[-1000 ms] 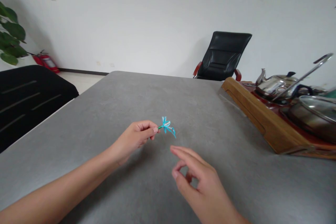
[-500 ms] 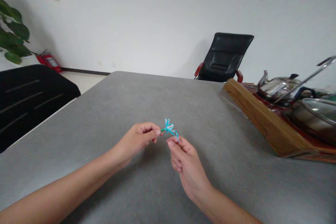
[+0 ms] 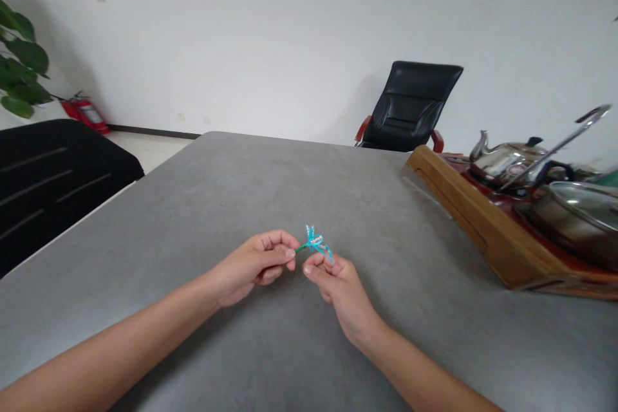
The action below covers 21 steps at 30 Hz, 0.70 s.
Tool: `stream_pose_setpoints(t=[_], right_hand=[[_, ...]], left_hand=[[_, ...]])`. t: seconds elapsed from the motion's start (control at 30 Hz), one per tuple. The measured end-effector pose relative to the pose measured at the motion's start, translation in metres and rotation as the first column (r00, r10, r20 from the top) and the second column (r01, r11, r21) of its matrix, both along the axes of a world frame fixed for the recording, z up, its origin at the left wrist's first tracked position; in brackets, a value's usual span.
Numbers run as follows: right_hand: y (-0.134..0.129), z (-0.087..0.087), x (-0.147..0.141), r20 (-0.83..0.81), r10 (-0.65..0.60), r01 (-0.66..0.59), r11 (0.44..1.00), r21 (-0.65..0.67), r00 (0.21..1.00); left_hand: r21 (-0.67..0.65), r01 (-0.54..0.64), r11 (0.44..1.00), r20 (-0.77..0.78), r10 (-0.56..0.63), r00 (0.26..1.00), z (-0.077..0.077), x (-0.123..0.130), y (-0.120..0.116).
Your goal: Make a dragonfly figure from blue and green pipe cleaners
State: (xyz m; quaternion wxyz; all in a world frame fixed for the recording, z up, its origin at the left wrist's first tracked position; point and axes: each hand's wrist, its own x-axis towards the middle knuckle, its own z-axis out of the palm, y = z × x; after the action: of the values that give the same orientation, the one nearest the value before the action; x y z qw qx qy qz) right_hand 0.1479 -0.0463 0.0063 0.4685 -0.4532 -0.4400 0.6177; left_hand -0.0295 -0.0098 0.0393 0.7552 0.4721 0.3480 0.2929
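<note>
A small craft flower with light blue, white-dotted looped petals and a thin green stem is held above the grey table. My left hand pinches the stem between thumb and fingers, with the petals pointing right. Below and right of the blossom, my right hand has its fingers curled closed at the tip of the lowest petal. That petal's end meets the fingers, and the exact contact is partly hidden.
At the right stands a wooden tea tray bearing a steel kettle and a lidded pot. A black chair is beyond the table; another dark chair back is at left, near a fire extinguisher and a plant.
Both hands and the flower have dropped slightly in view. The right hand's fingers have shifted a little left under the petals, closer to the left hand. The camera view has turned slightly.
</note>
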Motion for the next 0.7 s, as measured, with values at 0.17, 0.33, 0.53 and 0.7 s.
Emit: stream_pose_setpoints(t=[0.17,0.33,0.53,0.7], right_hand=[[0.004,-0.001,0.004,0.001,0.059,-0.059,0.998,-0.021,0.998],[0.010,-0.004,0.007,-0.047,0.122,-0.123,0.992,-0.027,0.991],[0.021,-0.005,0.019,-0.043,0.255,-0.258,0.961,-0.095,0.966],[0.026,-0.001,0.026,-0.071,0.336,-0.343,0.927,-0.151,0.939]], left_hand=[[-0.029,0.099,0.995,0.048,-0.097,0.994,-0.003,-0.003,0.003],[-0.013,0.192,0.981,-0.014,-0.193,0.981,-0.002,-0.003,0.005],[0.100,0.323,0.941,-0.146,-0.307,0.940,-0.002,-0.005,0.006],[0.215,0.450,0.867,-0.284,-0.385,0.878,-0.004,-0.007,0.007]])
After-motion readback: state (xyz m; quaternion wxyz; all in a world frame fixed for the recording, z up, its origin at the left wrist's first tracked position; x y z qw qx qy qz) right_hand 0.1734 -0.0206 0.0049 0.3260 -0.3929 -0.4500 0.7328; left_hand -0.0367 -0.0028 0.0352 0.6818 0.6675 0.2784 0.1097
